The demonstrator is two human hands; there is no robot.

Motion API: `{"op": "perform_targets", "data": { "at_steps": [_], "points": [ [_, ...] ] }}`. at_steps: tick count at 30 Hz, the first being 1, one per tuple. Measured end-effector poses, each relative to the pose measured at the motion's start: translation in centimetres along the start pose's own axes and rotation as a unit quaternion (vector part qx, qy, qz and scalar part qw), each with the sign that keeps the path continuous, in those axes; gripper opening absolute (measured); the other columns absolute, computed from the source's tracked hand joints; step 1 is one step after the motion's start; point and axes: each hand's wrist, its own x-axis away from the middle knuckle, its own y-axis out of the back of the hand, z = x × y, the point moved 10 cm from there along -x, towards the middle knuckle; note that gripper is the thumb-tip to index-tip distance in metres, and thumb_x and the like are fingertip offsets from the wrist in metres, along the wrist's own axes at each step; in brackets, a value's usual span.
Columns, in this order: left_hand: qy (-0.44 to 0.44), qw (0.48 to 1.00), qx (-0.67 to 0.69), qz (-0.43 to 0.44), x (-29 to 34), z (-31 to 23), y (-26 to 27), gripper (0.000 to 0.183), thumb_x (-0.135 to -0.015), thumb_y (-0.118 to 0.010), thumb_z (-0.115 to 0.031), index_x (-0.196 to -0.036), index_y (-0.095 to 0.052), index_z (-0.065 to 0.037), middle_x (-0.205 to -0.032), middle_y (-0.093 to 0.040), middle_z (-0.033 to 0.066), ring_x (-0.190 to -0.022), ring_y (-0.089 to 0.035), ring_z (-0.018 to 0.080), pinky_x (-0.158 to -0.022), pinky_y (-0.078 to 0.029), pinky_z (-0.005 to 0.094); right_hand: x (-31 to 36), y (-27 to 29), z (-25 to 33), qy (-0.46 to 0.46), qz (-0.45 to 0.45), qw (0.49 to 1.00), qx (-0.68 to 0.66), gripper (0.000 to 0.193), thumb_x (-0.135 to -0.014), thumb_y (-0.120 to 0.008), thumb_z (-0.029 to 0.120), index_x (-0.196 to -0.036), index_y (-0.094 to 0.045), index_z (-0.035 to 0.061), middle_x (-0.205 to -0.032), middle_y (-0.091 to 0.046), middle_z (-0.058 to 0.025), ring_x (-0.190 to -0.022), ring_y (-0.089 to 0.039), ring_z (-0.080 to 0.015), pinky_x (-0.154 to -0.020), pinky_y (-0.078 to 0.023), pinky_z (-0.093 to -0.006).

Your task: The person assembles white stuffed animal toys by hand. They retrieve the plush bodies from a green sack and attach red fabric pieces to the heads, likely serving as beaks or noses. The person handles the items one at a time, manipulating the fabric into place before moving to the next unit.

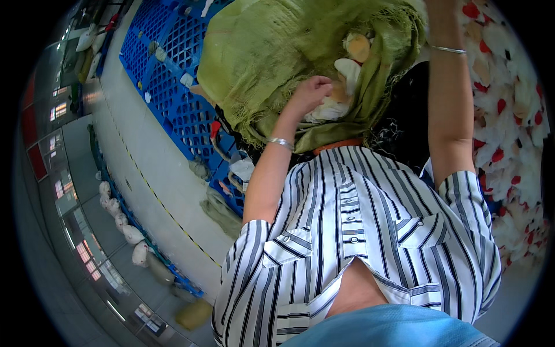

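Note:
A large green woven sack [260,52] with frayed edges lies open in front of me. Inside its mouth are soft plush-like pieces: a white piece [348,72], a tan and white piece [357,46] and white fluffy material [328,111]. My left hand [312,93] is at the sack's mouth, fingers curled together beside these pieces. Whatever its fingertips may grip is hidden. Past the sack's right side, my right forearm [450,104] stretches up to the top edge of the picture, where the hand is cut off.
Blue plastic pallets [167,75] lie left of the sack, with scraps and a rope [217,144] on them. At the right is a big heap of white, tan and red plush pieces [500,115]. Several white bags [121,222] line the far left beyond a pale floor [144,156].

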Motion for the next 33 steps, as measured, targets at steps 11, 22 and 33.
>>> {"op": "perform_targets", "data": {
  "at_steps": [11, 22, 33],
  "points": [
    [-0.004, 0.995, 0.094, -0.038, -7.0, 2.9, -4.5, 0.018, -0.087, -0.063, -0.015, -0.094, -0.063, 0.002, -0.079, -0.067, 0.0081, -0.058, -0.060, 0.0144, -0.055, -0.049, 0.0274, 6.8, -10.3, -5.7, -0.134, 0.251, 0.920, 0.269, 0.023, -0.096, -0.056, 0.018, -0.090, -0.066, -0.0007, -0.073, -0.066, -0.0049, -0.063, -0.064, -0.0125, -0.057, -0.052, -0.0270],
    [-0.315, 0.893, 0.302, -0.110, 9.8, -16.8, 10.2, 0.013, -0.089, -0.061, -0.011, -0.099, -0.064, -0.003, -0.077, -0.063, 0.0020, -0.061, -0.054, 0.0057, -0.054, -0.044, 0.0183, 15.0, -13.7, -12.1, -0.171, 0.511, 0.780, 0.319, 0.059, -0.101, -0.046, 0.055, -0.120, -0.065, 0.0018, -0.100, -0.070, -0.0127, -0.093, -0.068, -0.0180, -0.075, -0.058, -0.0323],
    [-0.527, 0.739, 0.168, -0.385, 26.8, -26.4, 18.8, 0.050, -0.086, -0.050, -0.023, -0.124, -0.048, 0.010, -0.121, -0.058, 0.0228, -0.104, -0.059, 0.0282, -0.088, -0.049, 0.0399, 15.8, -16.3, -6.5, -0.320, 0.492, 0.768, 0.256, 0.036, -0.097, -0.058, 0.036, -0.092, -0.066, 0.0011, -0.081, -0.065, -0.0038, -0.070, -0.058, -0.0138, -0.064, -0.048, -0.0296]
  ]
}}
